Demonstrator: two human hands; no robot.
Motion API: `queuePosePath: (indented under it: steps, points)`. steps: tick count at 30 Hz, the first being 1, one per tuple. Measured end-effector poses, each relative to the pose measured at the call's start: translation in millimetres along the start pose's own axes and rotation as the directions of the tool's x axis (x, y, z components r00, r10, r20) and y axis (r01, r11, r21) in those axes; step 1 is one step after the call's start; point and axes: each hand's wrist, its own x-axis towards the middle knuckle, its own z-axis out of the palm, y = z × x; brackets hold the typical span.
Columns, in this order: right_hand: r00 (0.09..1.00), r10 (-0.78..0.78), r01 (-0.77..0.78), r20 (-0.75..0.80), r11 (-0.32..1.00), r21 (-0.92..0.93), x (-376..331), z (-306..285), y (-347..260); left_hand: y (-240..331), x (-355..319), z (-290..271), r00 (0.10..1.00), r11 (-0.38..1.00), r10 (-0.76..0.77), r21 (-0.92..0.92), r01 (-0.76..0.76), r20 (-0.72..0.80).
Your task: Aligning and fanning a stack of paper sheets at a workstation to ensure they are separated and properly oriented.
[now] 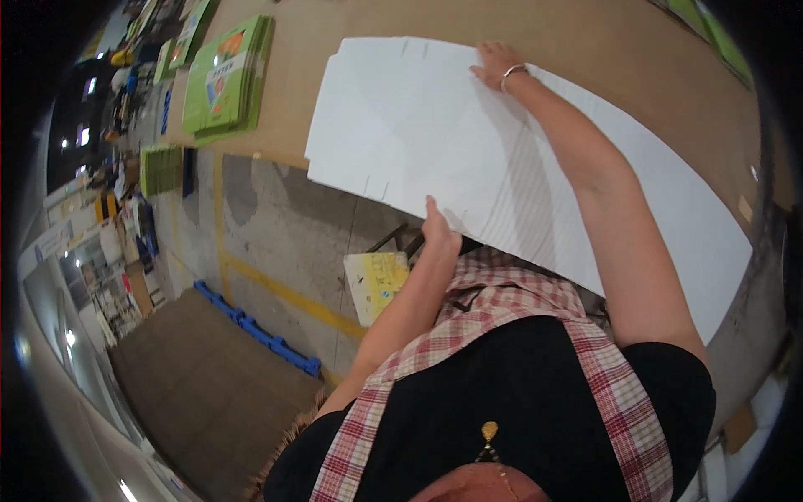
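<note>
White cardboard sheets [401, 117] with slits cut in their edges lie in front of me, partly over the table's near edge. Slanting parallel lines across their middle look like the staggered edges of several overlapping sheets. My left hand [441, 232] grips the near edge of the cardboard, thumb on top and the other fingers hidden beneath. At the far edge, my right hand [499, 65], with a bracelet at the wrist, rests on the cardboard with its fingers apart. How many sheets the left hand holds cannot be seen.
Green printed packages [224, 79] are stacked on the brown table [293, 50] at the far left, with more green ones at the upper right. Below the left forearm is a yellow-and-white printed piece [378, 280]. A blue bar [255, 329] edges a brown surface at lower left.
</note>
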Motion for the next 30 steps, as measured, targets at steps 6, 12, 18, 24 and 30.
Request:
queuePosePath:
  steps: [6, 12, 18, 24, 30]
  points:
    - [0.999, 0.053, -0.053, -0.010, 0.999, 0.000, 20.6, 8.9, -12.1, -1.5, -0.8, 6.1, 0.999, 0.998, 0.009, -0.063, -0.011, -0.036]
    - [0.997, -0.005, 0.011, -0.071, 0.997, 0.082, 37.8, 9.8, -4.9, 3.4, -9.4, 2.1, 0.982, 0.992, -0.026, 0.118, 0.049, -0.189]
    - [0.997, -0.074, 0.076, -0.035, 0.996, 0.041, 57.3, 14.6, -9.4, 38.0, -9.7, 7.9, 0.985, 0.987, 0.162, 0.022, -0.161, -0.067]
    - [0.989, -0.083, 0.097, -0.119, 0.989, 0.111, 43.4, 6.1, -5.0, 42.7, -18.7, 20.0, 0.986, 0.986, 0.165, 0.001, -0.165, 0.035]
    - [0.969, 0.057, -0.041, -0.242, 0.997, 0.072, 36.2, 7.5, 34.3, 6.0, -32.2, 22.0, 0.996, 0.996, -0.088, 0.002, 0.088, -0.001]
